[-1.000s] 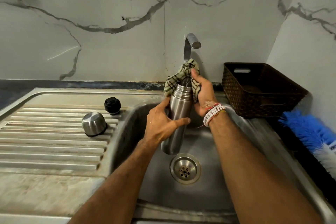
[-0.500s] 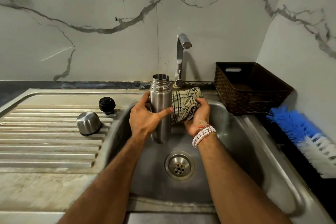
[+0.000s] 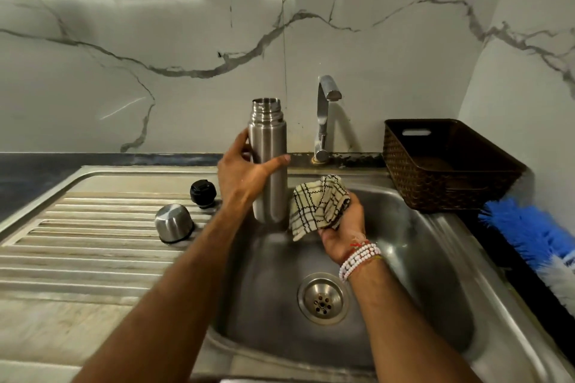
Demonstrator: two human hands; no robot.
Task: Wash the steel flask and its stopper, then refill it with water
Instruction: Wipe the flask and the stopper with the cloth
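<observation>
Flask raised upright, left hand gripping | right hand clutches cloth | steel sink, marble wall

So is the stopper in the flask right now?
No, the stopper lies on the draining board beside the cup; the flask has an open mouth.

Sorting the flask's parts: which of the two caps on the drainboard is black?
The stopper, nearer the wall, beside the left hand; the other cap is steel.
</observation>
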